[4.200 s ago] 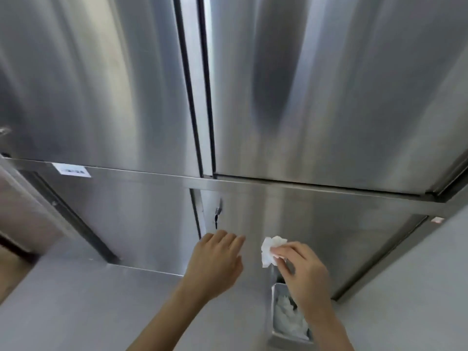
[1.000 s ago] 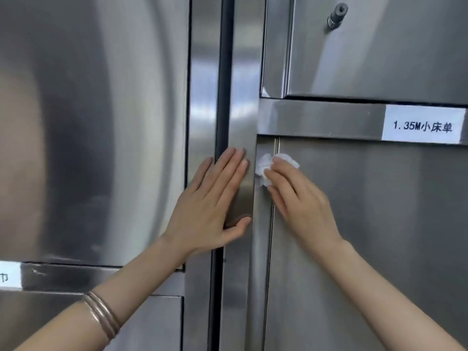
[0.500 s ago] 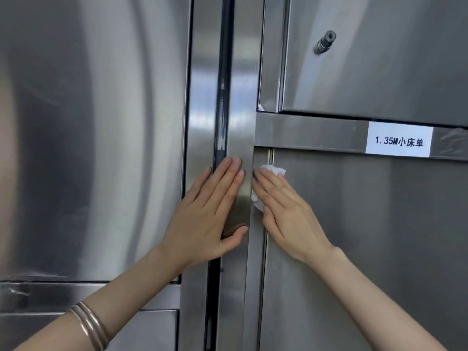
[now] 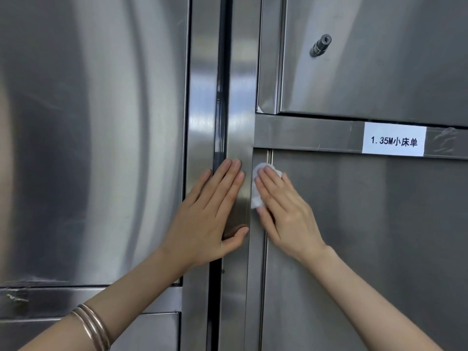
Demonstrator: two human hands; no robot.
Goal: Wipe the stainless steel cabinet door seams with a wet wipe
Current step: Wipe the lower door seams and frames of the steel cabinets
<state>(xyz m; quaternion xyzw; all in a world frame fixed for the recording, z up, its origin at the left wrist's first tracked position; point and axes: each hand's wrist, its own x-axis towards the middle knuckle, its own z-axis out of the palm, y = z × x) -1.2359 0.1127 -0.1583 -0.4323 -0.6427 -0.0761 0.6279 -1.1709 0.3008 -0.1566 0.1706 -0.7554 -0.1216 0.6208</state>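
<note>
The wet wipe [image 4: 255,198] is pressed against the lower right door [image 4: 367,236], over the top of its vertical seam [image 4: 264,274] and just under the crossbar [image 4: 304,134]. It is bunched into a pad, and only its upper edge and left side are seen from under the fingers. It is not pinched. It is held to the steel by the straight fingers of the right hand [image 4: 286,211], which are laid close together, probably so that the cloth is pushed into the groove and can be slid along it. Most of the seam below the hand is judged not yet wiped.

The left hand [image 4: 210,216] is laid flat on the upright post [image 4: 240,110] just beside the wipe, with fingers straight and thumb spread. Nothing is gripped by it, and it seems to be placed there to steady the body while pressure is applied. Thin bangles [image 4: 92,325] are worn on that wrist.

A dark gap [image 4: 222,97] runs up the post beside the left fingertips. A white label [image 4: 393,141] with printed characters is stuck on the crossbar, and a small round lock [image 4: 321,45] is set in the upper right door.
</note>
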